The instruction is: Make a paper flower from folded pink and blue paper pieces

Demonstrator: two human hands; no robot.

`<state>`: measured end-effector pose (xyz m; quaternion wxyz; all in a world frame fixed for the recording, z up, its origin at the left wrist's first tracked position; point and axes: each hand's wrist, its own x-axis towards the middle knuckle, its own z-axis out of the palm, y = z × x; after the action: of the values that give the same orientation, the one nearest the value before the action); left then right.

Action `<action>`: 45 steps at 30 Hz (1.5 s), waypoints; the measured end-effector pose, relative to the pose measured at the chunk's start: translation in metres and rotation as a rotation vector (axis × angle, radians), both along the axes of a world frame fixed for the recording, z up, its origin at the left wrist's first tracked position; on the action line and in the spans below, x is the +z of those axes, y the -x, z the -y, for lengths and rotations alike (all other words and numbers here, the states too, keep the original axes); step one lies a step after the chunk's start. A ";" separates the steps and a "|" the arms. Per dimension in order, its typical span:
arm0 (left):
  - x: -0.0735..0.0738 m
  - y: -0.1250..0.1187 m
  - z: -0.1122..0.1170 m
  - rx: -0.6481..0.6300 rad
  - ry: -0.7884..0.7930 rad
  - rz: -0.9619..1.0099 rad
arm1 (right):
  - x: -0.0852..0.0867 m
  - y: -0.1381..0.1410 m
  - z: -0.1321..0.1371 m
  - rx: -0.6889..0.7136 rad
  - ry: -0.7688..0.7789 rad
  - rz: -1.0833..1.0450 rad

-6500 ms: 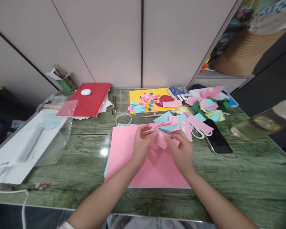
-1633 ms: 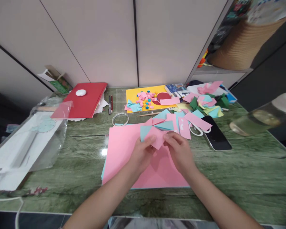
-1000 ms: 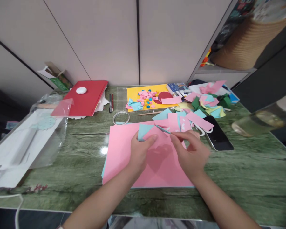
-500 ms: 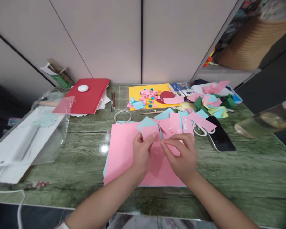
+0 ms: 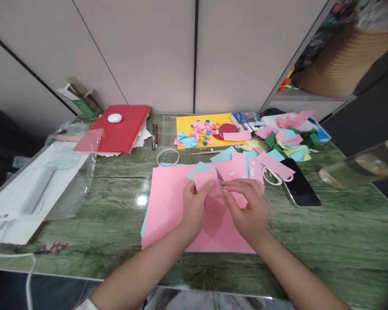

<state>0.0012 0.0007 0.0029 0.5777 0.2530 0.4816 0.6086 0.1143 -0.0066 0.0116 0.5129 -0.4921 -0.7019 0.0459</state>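
Small pink and light-blue paper pieces [image 5: 204, 177] are held over a stack of pink paper sheets [image 5: 168, 206]. My left hand [image 5: 194, 204] grips them from the left, thumb on top of the pink face. At their right edge, the thumb and forefinger of my right hand [image 5: 245, 204] pinch a thin, dark bluish edge, which looks like part of the same paper. The fingertips hide most of it. Beyond my right hand lie cut pink strips [image 5: 238, 165] and light-blue pieces [image 5: 224, 154].
White-handled scissors [image 5: 272, 176] lie beside a phone [image 5: 300, 185] on the right, with a clear bottle [image 5: 355, 168] farther out. A tape ring [image 5: 168, 157], yellow sheet [image 5: 183, 122] with small coloured balls, and red folder [image 5: 126, 129] are behind. Plastic sleeve [image 5: 77, 193] at left.
The view has shifted slightly. Both hands keep their hold on the paper; my right fingertips have moved a little along its right edge.
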 end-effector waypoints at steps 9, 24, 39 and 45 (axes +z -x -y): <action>0.003 0.000 -0.003 -0.144 -0.079 0.352 | -0.005 -0.002 0.000 -0.004 0.163 -0.201; -0.004 0.000 -0.006 -0.154 -0.064 -0.009 | -0.007 -0.005 -0.007 -0.066 0.301 -0.437; -0.001 0.001 -0.004 0.012 -0.016 -0.338 | -0.009 0.001 0.000 -0.027 0.103 -0.232; 0.002 0.000 -0.003 0.027 -0.013 -0.326 | -0.007 0.002 0.001 -0.047 -0.008 -0.084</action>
<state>0.0011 0.0038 0.0053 0.4818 0.3455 0.5684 0.5705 0.1126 -0.0073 0.0049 0.5449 -0.5040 -0.6681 0.0515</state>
